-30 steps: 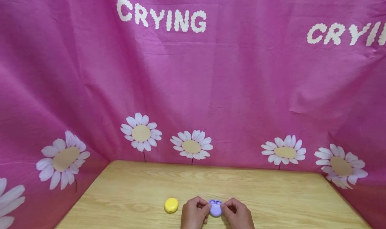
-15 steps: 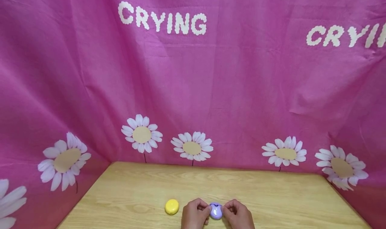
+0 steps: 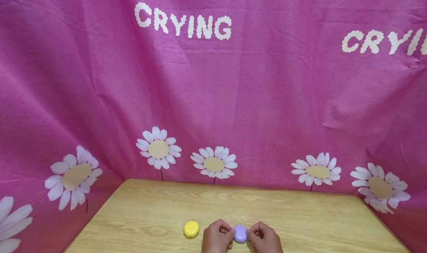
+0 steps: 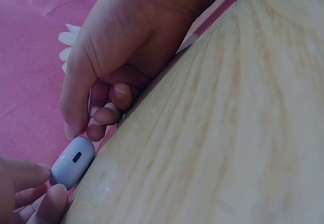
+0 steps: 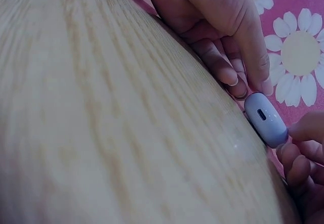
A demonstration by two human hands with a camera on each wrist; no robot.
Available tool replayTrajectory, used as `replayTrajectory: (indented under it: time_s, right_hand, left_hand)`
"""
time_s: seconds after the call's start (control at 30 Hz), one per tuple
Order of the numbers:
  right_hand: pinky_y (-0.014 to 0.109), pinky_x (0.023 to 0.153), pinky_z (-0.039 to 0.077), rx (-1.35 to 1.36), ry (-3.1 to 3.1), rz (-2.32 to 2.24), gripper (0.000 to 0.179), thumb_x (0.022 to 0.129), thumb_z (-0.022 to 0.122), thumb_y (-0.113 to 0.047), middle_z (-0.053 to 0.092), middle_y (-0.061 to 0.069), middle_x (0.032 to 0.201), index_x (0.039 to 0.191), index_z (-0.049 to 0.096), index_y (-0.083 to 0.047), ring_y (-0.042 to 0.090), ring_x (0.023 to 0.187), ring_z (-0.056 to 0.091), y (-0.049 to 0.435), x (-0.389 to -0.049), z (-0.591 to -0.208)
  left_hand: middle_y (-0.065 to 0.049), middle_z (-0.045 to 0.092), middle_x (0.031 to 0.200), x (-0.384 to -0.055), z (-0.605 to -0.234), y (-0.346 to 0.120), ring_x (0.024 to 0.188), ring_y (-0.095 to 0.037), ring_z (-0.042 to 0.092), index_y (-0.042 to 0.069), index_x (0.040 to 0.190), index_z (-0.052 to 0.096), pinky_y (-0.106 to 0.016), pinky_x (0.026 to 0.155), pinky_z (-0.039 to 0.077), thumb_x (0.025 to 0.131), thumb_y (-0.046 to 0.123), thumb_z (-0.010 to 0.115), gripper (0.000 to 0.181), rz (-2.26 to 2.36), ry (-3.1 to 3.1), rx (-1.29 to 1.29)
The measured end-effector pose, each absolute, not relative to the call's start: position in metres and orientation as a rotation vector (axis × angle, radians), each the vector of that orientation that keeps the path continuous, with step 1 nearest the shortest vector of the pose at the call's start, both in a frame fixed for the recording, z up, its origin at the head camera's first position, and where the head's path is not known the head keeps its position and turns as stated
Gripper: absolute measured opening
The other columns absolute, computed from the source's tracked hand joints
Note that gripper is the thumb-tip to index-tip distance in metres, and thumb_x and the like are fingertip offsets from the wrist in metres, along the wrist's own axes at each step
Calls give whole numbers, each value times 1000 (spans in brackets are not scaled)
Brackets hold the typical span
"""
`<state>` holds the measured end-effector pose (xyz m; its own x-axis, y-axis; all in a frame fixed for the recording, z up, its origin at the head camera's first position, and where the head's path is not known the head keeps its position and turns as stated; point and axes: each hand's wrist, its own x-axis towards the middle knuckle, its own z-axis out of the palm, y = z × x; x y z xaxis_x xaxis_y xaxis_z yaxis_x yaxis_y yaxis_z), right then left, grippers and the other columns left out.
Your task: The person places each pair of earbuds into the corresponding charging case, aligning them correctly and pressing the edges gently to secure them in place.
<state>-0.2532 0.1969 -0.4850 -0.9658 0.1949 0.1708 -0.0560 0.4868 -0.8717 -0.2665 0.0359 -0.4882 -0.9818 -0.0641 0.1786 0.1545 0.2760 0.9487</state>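
Note:
A purple earbud case rests on the wooden table between both hands, its lid down. My left hand holds its left side with thumb and curled fingertips. On the opposite side, my right hand grips the rim in the same way. Both wrist views show the case from its port side, with a small dark charging slot and fingertips at either end. Whatever lies inside the case is hidden. To the left of my left hand sits a rounded yellow case, apart from the fingers.
The light wooden table runs back to a pink cloth backdrop printed with white daisies and lettering. Cloth also hangs along the table's left and right sides.
The purple earbud case stood with its lid up and the inside showing; the lid then came down and is now shut. Both hands stay at its sides. The yellow case has not moved.

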Motion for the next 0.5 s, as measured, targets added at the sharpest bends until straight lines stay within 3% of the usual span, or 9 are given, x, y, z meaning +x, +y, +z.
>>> replayTrajectory:
  time_s: [0.5]
  right_hand:
    - [19,53,39,-125,-2478,1504,14,79,74,-15,55,-4,64,75,62,-10,7,57,48,194,-254,-488]
  left_hand:
    - [7,55,55,-265,-488,34,42,-7,53,15,69,61,-23,43,45,75,14,81,21,-1755,-2394,-81]
